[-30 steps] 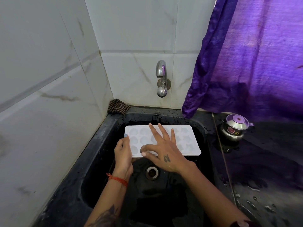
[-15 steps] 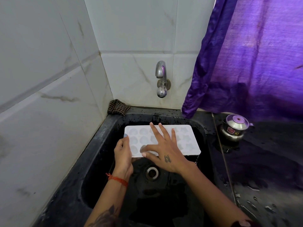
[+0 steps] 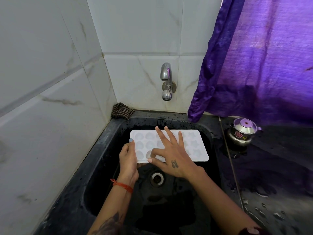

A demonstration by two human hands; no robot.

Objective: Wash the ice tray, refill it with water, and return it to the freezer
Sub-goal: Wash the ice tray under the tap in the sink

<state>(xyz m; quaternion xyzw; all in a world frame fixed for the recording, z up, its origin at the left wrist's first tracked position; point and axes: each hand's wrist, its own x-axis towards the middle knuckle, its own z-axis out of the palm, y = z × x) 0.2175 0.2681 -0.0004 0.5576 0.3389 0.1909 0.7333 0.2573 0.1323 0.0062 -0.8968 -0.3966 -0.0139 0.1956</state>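
A white ice tray [image 3: 194,146] with shaped cavities is held level over the black sink [image 3: 101,167], below the wall tap [image 3: 166,82]. My left hand [image 3: 127,158] grips the tray's near-left corner, thumb on the top rim. My right hand [image 3: 171,153] lies across the tray's top, fingers spread, with the index finger bent into a front-row cavity. No water runs from the tap.
The drain [image 3: 157,178] sits under the tray's front edge. A checked cloth [image 3: 121,110] lies in the back-left corner. A small steel pot with lid [image 3: 242,131] stands on the wet black counter at right, under a purple curtain [image 3: 254,65].
My right index finger has curled into a front-row cavity and the other fingers shifted slightly over the tray. The left hand and tray have stayed in place.
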